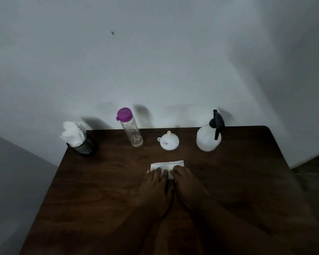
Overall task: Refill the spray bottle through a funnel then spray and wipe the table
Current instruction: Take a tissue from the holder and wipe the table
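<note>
I see the table [99, 199] with the spray bottle [208, 137] right of centre, the water bottle [131, 129] and the funnel [168, 141] lined along its far edge, likely staged for refilling. At centre, the left hand [156, 186] and right hand [186, 183] press a folded tissue [167, 164] flat, fingers nearly straight, gripping nothing.

A black holder [85, 147] stuffed with white napkins [72, 132] stands before a grey wall [155, 61].

Two bare hands show, the left hand [155, 186] and the right hand [188, 184], each running back into a bare forearm that reaches the lower edge of the view. Dim light blurs nails, knuckles and finer marks.
</note>
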The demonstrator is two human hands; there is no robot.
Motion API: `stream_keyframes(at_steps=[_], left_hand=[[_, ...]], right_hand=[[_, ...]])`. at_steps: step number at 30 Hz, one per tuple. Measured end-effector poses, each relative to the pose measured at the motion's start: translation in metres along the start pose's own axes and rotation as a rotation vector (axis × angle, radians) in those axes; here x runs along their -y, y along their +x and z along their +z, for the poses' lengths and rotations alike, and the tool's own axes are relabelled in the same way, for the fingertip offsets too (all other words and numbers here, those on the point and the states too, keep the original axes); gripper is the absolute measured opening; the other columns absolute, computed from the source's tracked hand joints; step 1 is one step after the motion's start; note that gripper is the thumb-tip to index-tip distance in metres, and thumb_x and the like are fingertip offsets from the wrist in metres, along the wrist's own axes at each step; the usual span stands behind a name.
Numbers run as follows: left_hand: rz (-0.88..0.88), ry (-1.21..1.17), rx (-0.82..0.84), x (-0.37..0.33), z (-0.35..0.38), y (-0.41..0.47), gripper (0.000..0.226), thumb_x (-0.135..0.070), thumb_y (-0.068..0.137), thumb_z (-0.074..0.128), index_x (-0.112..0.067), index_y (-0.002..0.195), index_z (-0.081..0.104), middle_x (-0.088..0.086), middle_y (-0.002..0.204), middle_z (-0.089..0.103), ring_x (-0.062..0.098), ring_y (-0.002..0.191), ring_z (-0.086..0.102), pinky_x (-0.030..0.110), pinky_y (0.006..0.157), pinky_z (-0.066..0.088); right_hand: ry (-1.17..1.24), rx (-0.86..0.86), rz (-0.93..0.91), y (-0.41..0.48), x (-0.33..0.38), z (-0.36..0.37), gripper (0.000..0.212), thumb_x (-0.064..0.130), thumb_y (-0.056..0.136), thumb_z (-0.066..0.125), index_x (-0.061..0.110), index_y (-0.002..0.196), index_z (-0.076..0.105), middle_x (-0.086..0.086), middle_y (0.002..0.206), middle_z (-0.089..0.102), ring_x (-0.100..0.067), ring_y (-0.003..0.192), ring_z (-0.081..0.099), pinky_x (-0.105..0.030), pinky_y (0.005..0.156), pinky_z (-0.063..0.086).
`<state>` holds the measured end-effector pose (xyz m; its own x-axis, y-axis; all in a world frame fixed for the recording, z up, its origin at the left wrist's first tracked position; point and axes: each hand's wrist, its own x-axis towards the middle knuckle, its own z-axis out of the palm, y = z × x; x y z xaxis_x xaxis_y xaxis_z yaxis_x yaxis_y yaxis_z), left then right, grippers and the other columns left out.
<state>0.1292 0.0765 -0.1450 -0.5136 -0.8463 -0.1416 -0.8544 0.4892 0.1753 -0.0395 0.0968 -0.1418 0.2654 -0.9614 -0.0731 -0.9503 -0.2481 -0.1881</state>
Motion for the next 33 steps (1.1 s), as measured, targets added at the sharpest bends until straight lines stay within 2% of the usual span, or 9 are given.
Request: stream_keyframes(at_steps=[7, 12, 15, 18, 21, 23, 26, 30, 33], left_hand=[[0.061, -0.010, 0.011, -0.041, 0.005, 0.016, 0.064, -0.053, 0.103, 0.028, -0.020, 0.157, 0.033, 0.011, 0.163, 0.033, 0.026, 0.153, 0.027, 0.044, 0.127, 0.005], [0.119, -0.013, 0.030, -0.072, 0.006, 0.031, 0.063, -0.052, 0.104, 0.030, -0.019, 0.158, 0.030, 0.013, 0.164, 0.029, 0.028, 0.154, 0.024, 0.040, 0.123, -0.001], [0.138, -0.012, 0.061, -0.092, 0.009, 0.042, 0.063, -0.052, 0.105, 0.029, -0.020, 0.159, 0.029, 0.012, 0.165, 0.026, 0.027, 0.155, 0.022, 0.041, 0.126, 0.001], [0.174, -0.019, 0.090, -0.115, 0.010, 0.053, 0.062, -0.050, 0.106, 0.030, -0.019, 0.159, 0.027, 0.012, 0.166, 0.023, 0.028, 0.155, 0.019, 0.043, 0.127, 0.004], [0.209, -0.008, 0.095, -0.135, 0.010, 0.058, 0.063, -0.051, 0.106, 0.028, -0.019, 0.160, 0.023, 0.012, 0.168, 0.019, 0.028, 0.156, 0.015, 0.041, 0.126, 0.001], [0.238, -0.009, 0.119, -0.150, 0.011, 0.062, 0.063, -0.051, 0.106, 0.027, -0.020, 0.161, 0.020, 0.011, 0.169, 0.014, 0.027, 0.157, 0.010, 0.039, 0.125, -0.004], [0.280, -0.006, 0.139, -0.169, 0.012, 0.066, 0.063, -0.051, 0.107, 0.026, -0.020, 0.160, 0.022, 0.010, 0.168, 0.015, 0.027, 0.157, 0.009, 0.040, 0.125, -0.004], [0.335, 0.020, 0.195, -0.180, 0.014, 0.066, 0.063, -0.054, 0.106, 0.024, -0.022, 0.160, 0.022, 0.010, 0.168, 0.016, 0.026, 0.157, 0.010, 0.046, 0.129, 0.005], [0.382, 0.042, 0.211, -0.177, 0.007, 0.062, 0.061, -0.051, 0.106, 0.028, -0.022, 0.160, 0.022, 0.009, 0.168, 0.016, 0.026, 0.157, 0.010, 0.045, 0.128, 0.002]], right_hand=[[-0.030, -0.088, -0.054, -0.031, -0.032, -0.010, 0.065, 0.044, 0.048, 0.088, 0.003, 0.096, 0.076, -0.011, 0.098, 0.074, -0.026, 0.088, 0.073, -0.036, 0.074, 0.058], [0.025, -0.096, 0.037, -0.050, -0.058, -0.009, 0.095, 0.049, 0.029, 0.094, 0.005, 0.107, 0.062, -0.008, 0.093, 0.075, -0.022, 0.085, 0.073, -0.032, 0.110, 0.027], [0.067, -0.041, 0.060, -0.064, -0.074, -0.015, 0.092, 0.049, 0.025, 0.095, 0.006, 0.102, 0.069, -0.007, 0.091, 0.075, -0.021, 0.083, 0.074, -0.029, 0.087, 0.052], [0.060, -0.004, 0.101, -0.084, -0.089, -0.021, 0.064, 0.043, 0.056, 0.083, 0.006, 0.105, 0.070, -0.010, 0.098, 0.074, -0.025, 0.090, 0.073, -0.032, 0.094, 0.049], [0.014, 0.022, 0.205, -0.100, -0.104, -0.019, 0.054, 0.040, 0.075, 0.042, 0.003, 0.115, 0.049, -0.014, 0.101, 0.072, -0.029, 0.097, 0.068, -0.031, 0.118, 0.006], [-0.068, -0.007, 0.212, -0.113, -0.117, -0.012, 0.051, 0.042, 0.085, 0.035, 0.002, 0.116, 0.045, -0.017, 0.107, 0.068, -0.030, 0.105, 0.060, -0.031, 0.118, -0.003], [-0.148, 0.001, 0.261, -0.132, -0.131, 0.004, 0.059, 0.042, 0.091, 0.038, -0.001, 0.131, 0.038, -0.020, 0.111, 0.065, -0.032, 0.105, 0.060, -0.030, 0.120, -0.001], [0.062, 0.054, 0.485, -0.136, -0.123, -0.012, 0.087, 0.037, 0.057, 0.090, -0.002, 0.121, 0.046, -0.022, 0.110, 0.068, -0.027, 0.103, 0.066, -0.030, 0.095, 0.049], [0.150, 0.081, 0.572, -0.137, -0.107, -0.012, 0.071, 0.034, 0.096, 0.057, 0.004, 0.151, 0.022, -0.019, 0.157, 0.023, -0.029, 0.145, 0.025, -0.037, 0.117, 0.021]])
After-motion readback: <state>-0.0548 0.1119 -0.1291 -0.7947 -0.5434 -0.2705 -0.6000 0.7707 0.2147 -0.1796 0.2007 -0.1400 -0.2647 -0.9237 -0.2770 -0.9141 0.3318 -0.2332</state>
